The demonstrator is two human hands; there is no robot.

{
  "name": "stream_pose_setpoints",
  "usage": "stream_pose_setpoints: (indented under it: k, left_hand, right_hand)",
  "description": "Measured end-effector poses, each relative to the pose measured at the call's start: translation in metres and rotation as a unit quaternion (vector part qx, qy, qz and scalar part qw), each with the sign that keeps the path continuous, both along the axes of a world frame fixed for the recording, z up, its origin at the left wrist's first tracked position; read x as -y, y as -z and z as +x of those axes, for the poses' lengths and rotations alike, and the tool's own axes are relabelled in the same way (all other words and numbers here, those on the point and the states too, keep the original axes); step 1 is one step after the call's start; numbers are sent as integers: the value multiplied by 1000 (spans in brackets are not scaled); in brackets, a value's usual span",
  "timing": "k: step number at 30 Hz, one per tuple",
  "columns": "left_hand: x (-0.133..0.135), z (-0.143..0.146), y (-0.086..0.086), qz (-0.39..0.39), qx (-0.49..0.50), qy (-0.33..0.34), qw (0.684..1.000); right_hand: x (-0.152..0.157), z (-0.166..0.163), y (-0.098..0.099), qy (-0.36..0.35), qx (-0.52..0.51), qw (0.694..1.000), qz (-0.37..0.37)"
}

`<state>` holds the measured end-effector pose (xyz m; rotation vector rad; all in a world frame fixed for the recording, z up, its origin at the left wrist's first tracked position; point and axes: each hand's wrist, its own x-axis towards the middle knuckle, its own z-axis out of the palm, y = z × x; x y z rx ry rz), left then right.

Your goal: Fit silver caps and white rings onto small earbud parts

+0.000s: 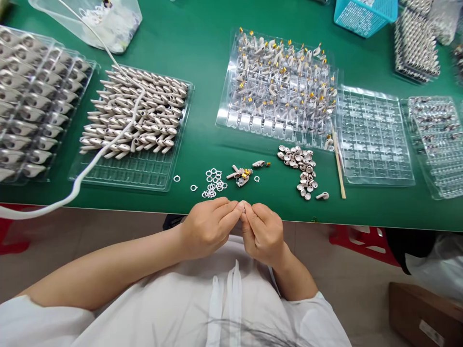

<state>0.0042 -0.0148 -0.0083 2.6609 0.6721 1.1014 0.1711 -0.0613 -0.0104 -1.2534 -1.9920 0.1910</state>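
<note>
At the table's front edge my left hand (208, 226) and my right hand (264, 233) meet, fingertips pinched together. Between them is something small, mostly hidden by the fingers. Just beyond lie a loose pile of white rings (213, 183) and a few beige earbud stems (240, 174) with gold-coloured flex ends. One earbud part (258, 164) and a single ring (256, 179) lie beside that pile. To the right is a heap of small beige earbud caps (302, 166), with one stemmed earbud shell (322, 195) near it.
A clear tray (249, 120) of earbud parts stands behind, with a clear moulded tray (376, 135) and a wooden stick (339, 164) to its right. Left are stacked beige shells (137, 113), crossed by a white cable (77, 185). A blue basket (365, 19) sits at the back.
</note>
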Motion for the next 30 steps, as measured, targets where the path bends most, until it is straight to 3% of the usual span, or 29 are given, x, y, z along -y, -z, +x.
stream_pose_setpoints:
  k: [13,18,20,22,25,30]
  left_hand:
    - [-6,2,-4,-31,13,-18,999]
    - [-10,2,-10,-87,51,-31,994]
    - [-10,-3,-14,-124,71,-46,989]
    - [-10,-11,-17,-160,80,-61,982]
    - [-12,-34,-22,-169,116,-111,972]
    - [-21,-88,-25,-155,91,-303,936]
  right_hand:
    - [-3,1,3,2,-31,999,-28]
    - [-7,11,-7,-41,-132,983,-121]
    - [-8,18,-12,-69,-139,975,-161]
    - [-7,26,-15,-53,-134,976,-163]
    - [-7,34,-11,4,-133,980,-146]
    - [-10,32,3,50,-126,987,-84]
